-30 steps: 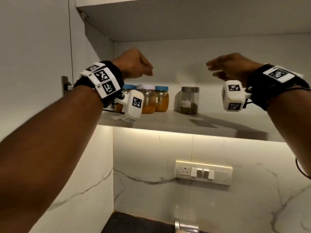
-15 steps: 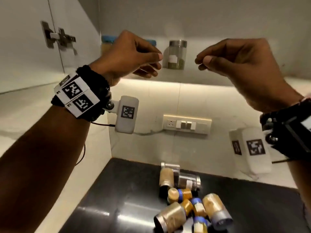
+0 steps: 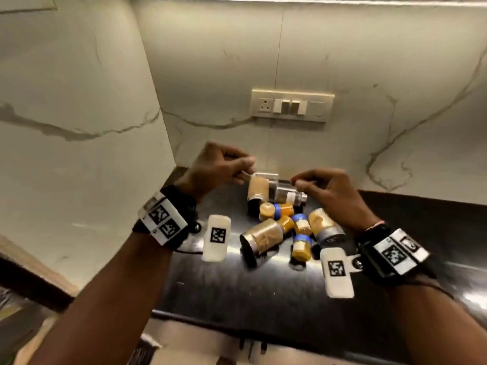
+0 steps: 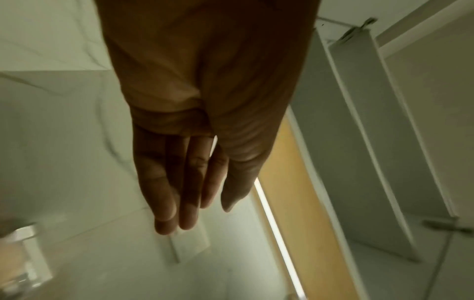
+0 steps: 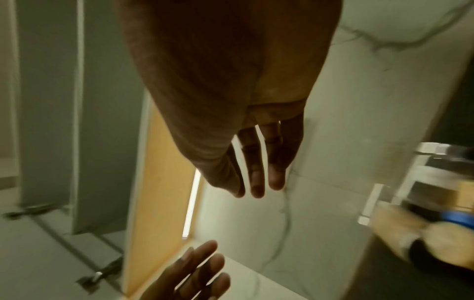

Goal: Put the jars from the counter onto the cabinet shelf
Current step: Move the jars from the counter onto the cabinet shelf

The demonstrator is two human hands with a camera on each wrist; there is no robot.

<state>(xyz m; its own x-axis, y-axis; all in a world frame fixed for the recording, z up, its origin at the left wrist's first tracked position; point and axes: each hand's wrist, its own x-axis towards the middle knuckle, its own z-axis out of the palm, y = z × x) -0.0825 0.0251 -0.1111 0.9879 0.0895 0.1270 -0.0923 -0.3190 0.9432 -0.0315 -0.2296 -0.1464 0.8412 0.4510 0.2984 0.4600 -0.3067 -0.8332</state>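
Observation:
Several jars lie in a heap on the black counter: a big steel-lidded jar on its side, a grey-lidded jar, small blue-lidded jars and a tan jar at the back. My left hand hovers above the heap's far left, fingers loosely curled, holding nothing. My right hand hovers over the far right, also empty. The wrist views show relaxed fingers on the left hand and right hand, with blurred jars at the edge. The shelf is out of the head view.
A switch and socket plate sits on the marble back wall. A marble side wall closes the counter's left. The cabinet's underside light strip runs along the top. An open cabinet door stands overhead.
The view has dropped from the shelf to the counter. Both hands came down from shelf height and now hover just above the heap of jars, still empty.

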